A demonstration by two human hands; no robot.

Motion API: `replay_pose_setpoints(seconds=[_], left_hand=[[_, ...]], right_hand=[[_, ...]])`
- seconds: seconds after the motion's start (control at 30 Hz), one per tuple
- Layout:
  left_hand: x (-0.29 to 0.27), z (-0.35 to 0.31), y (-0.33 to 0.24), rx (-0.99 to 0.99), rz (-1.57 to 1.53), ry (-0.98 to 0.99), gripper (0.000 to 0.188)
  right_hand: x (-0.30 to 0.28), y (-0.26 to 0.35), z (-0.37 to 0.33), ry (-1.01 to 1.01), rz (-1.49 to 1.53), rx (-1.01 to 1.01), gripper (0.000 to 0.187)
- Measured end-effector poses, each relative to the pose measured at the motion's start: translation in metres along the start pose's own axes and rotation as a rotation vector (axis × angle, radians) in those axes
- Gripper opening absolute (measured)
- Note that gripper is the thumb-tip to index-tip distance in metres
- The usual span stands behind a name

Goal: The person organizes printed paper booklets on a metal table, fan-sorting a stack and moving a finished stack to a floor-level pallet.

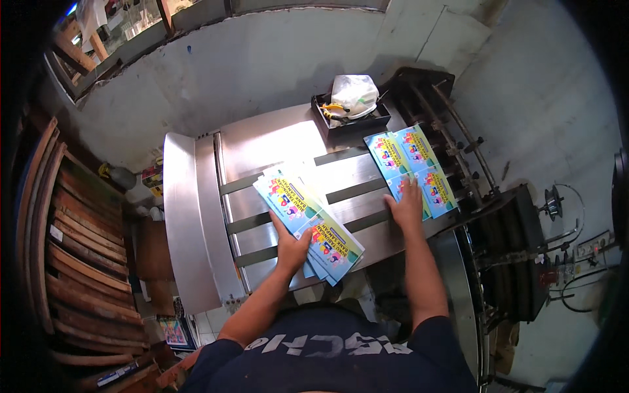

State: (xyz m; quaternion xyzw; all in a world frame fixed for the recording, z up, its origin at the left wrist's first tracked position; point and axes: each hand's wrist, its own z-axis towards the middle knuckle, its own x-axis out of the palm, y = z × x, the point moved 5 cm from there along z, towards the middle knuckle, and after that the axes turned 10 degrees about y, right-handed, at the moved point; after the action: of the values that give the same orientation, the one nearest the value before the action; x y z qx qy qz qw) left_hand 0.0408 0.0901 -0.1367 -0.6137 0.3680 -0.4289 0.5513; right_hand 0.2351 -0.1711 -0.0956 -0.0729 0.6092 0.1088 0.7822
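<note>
A small fanned stack of colourful printed sheets, light blue with yellow lettering and cartoon figures, lies slanted over the front of a metal bed. My left hand grips its near left edge, with the thumb on top and the other fingers partly hidden. To the right, more printed sheets of the same design lie overlapping at the bed's right end. My right hand rests on their left part, fingers stretched out and thumb apart, not closed around any sheet.
Dark belts run across the bed. At its back stands a black box with a white plastic bag and yellow-handled pliers. Dark machine rods border the right end. A rack of wooden boards stands at the left.
</note>
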Motion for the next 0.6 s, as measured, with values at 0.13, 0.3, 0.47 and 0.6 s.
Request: replay_pose_setpoints(seconds=[0.13, 0.3, 0.47, 0.6], left_hand=[[0.007, 0.001, -0.009, 0.028, -0.033, -0.016, 0.094], [-0.007, 0.007, 0.018, 0.11, 0.378, -0.011, 0.074], [-0.009, 0.0, 0.01, -0.023, 0.074, -0.021, 0.044], [0.003, 0.003, -0.001, 0.042, 0.047, -0.015, 0.08]], right_hand=[[0.01, -0.021, 0.005, -0.006, 0.171, -0.168, 0.022], [-0.027, 0.108, -0.073, 0.453, 0.333, -0.504, 0.019], [-0.027, 0.116, -0.061, 0.708, 0.764, -0.39, 0.049], [0.018, -0.069, 0.033, 0.062, 0.154, 0.219, 0.083]])
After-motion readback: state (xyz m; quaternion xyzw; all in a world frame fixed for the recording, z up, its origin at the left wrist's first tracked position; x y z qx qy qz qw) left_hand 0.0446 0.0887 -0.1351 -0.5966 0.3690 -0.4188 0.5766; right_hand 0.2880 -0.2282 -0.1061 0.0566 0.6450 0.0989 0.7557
